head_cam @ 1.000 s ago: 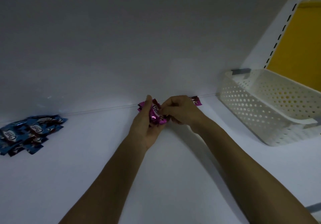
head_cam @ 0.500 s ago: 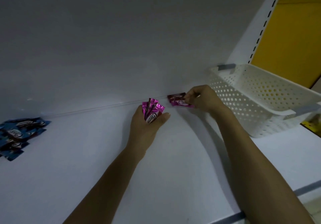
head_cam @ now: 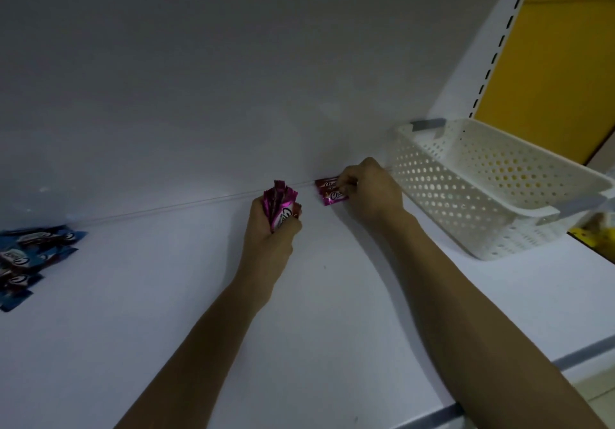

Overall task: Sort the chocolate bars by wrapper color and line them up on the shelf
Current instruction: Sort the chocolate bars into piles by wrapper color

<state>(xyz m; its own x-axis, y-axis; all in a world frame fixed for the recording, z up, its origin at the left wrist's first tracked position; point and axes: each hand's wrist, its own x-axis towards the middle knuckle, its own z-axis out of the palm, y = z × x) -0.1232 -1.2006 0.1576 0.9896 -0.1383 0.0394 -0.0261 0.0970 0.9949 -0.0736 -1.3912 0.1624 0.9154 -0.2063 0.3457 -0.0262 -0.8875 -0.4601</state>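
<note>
left hand [head_cam: 269, 239]: fingers wrapped tight round the pink bunch. Low over the shelf; can't tell if it touches. Forearm comes in from bottom centre.
pink bunch [head_cam: 279, 204]: several pink-wrapped bars, fanned, sticking up out of the top of the left grip. White logo on the front one. Count unclear.
right hand [head_cam: 369, 192]: just right of the left grip and a bit further back. Fingers curled, tips pinching the right end of the laid bars.
laid bars [head_cam: 331, 194]: two pink bars seen, flat on the shelf, side by side and touching. They lie at the seam with the back panel, between the two grips and nearer the right one. Left ends free.
gap: pink bunch and laid bars are near but apart.
blue bars [head_cam: 31, 262]: loose overlapping heap, flat on the shelf, well left of the left grip. Partly cut off by the frame edge.
shelf [head_cam: 166, 312]: white, flat, under both grips.
back panel [head_cam: 233, 79]: white, straight behind both grips.
basket [head_cam: 482, 189]: white perforated plastic with grey handles, just right of the right grip, not touching the hand.
upright [head_cam: 499, 45]: white slotted post, above and behind the basket.
yellow panel [head_cam: 549, 79]: beyond the upright, far right of the grips.
edge strip [head_cam: 582, 352]: grey, on the shelf's front lip, near the right forearm.
</note>
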